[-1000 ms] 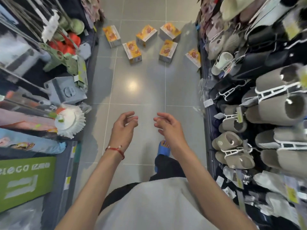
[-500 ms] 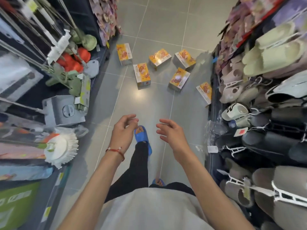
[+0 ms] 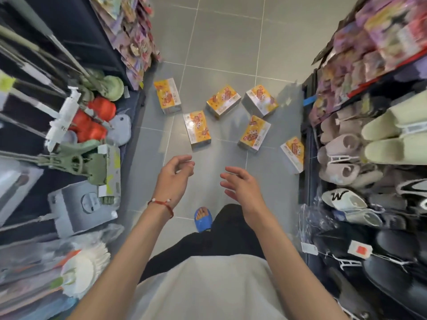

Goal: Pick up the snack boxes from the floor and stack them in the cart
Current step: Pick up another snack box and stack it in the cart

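Flanking racks: mop rack (image 3: 69, 135) on the left, slipper rack (image 3: 369, 158) on the right.
Floor (image 3: 226, 42): grey tiles.
Snack boxes (image 3: 197, 130): six, scattered on the floor just beyond both hands, untouched.
Left hand (image 3: 173, 179): fingers loosely curled, empty.
Right hand (image 3: 242, 188): fingers relaxed, empty.
Blue slipper (image 3: 203, 219): near, between the forearms.
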A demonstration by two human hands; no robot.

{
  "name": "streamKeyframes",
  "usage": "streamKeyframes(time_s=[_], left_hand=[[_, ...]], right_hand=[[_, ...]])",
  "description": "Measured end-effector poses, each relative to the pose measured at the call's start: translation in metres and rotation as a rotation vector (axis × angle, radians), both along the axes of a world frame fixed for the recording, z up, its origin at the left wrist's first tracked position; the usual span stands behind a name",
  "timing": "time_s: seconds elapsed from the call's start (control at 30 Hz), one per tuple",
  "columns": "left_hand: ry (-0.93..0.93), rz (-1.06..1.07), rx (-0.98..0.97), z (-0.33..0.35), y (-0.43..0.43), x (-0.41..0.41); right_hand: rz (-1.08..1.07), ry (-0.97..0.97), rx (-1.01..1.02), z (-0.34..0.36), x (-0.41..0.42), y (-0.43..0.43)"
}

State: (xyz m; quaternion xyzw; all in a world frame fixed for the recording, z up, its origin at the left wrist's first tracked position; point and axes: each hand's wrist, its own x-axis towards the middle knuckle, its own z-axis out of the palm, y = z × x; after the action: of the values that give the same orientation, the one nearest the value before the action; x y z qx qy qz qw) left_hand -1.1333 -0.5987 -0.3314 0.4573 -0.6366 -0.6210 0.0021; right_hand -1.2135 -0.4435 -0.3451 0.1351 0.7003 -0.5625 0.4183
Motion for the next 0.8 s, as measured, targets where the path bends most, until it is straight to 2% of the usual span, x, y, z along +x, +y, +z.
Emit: streamKeyframes(time_s=[0.23, 0.43, 0.57, 0.8], left_hand=[[-0.049, -0.050, 0.053, -0.017, -0.080, -0.122], [-0.094, -0.105, 0.065, -0.023, -0.132, -0.229], [-0.112, -0.141, 0.101, -0.027, -0.165, -0.281], [-0.213, -0.215, 0.211, -0.059, -0.244, -0.349]], right_hand=[[-0.030, -0.029, 0.005, -0.027, -0.116, -0.072], [0.204, -0.001, 0.009, -0.033, -0.215, -0.124], [0.138, -0.060, 0.060, -0.042, -0.260, -0.156], [-0.154, -0.147, 0.113, -0.067, -0.292, -0.217]])
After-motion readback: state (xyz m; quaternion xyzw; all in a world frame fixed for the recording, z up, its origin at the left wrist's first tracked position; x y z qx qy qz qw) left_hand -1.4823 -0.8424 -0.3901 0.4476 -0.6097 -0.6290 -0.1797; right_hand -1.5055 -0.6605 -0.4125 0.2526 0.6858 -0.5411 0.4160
